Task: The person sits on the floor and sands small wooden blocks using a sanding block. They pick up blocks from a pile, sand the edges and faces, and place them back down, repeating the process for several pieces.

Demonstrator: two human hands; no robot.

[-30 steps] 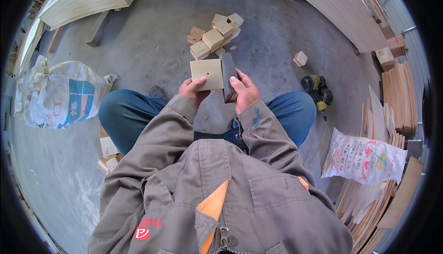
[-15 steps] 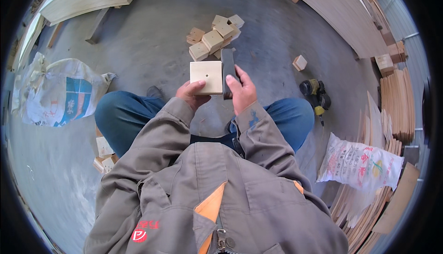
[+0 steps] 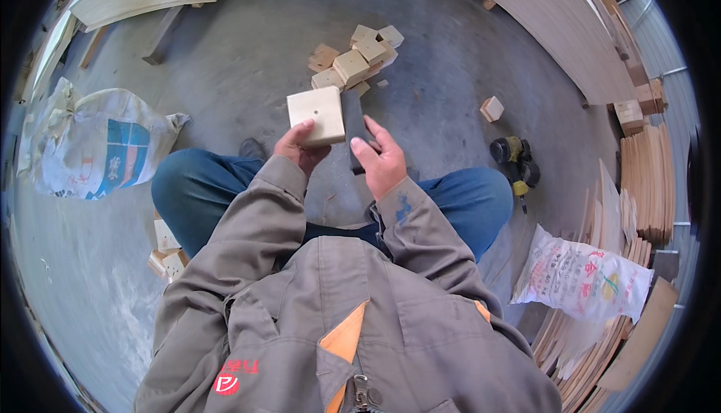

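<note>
My left hand (image 3: 298,149) grips a pale square wooden block (image 3: 317,116) from below, its flat face up with a small dark dot in the middle. My right hand (image 3: 381,158) holds a dark flat rectangular piece (image 3: 354,124) pressed against the block's right side. Both hands are raised between my knees, above the grey concrete floor. A pile of several similar wooden blocks (image 3: 354,61) lies on the floor just beyond the hands.
A white printed sack (image 3: 90,146) lies at the left, another sack (image 3: 582,278) at the right. A yellow-black power tool (image 3: 512,159) sits by my right knee. A lone block (image 3: 492,108), plywood stacks (image 3: 646,180) and a few blocks (image 3: 167,251) surround me.
Both hands with the block and dark piece stay together; the block sits slightly higher and more tilted than before. The dark piece remains against its right side.
</note>
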